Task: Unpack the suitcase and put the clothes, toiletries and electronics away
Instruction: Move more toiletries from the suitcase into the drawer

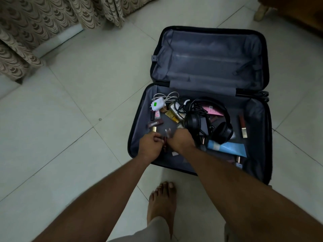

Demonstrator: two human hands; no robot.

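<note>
Fingers (pixel 158 137) of the left hand (pixel 150 145) are curled around small dark tubes, which look like lipsticks (pixel 164 145), though blur keeps them from being told apart. Just beside them, the right hand (pixel 180 139) is held knuckles-up with its fingers bent downward; a small clear bottle (pixel 168 132) is seen at its fingertips, but whether it is pinched cannot be told. Both hands are placed inside the near half of an open suitcase (pixel 138 123), which is laid flat on a tiled floor (pixel 70 119).

Just beyond the left fingers, a gold-capped lipstick (pixel 153 129) and a maroon one (pixel 155 123) are found on the grey lining. Farther past them, a white charger (pixel 157 105) with its coiled cable is set near the hinge. Right of the right hand, black headphones (pixel 209 119) are spread over tangled black wires, with a pink leaflet (pixel 212 110) under the band. A light blue tube (pixel 227 148) is laid just right of the right wrist, and another lipstick (pixel 243 126) is seen well apart toward the far right wall. The lid half beyond is lined in grey fabric.

A bare foot (pixel 162 203) is planted on the tiles below the hands, and patterned curtains (pixel 52 23) are hung far to the upper left.
</note>
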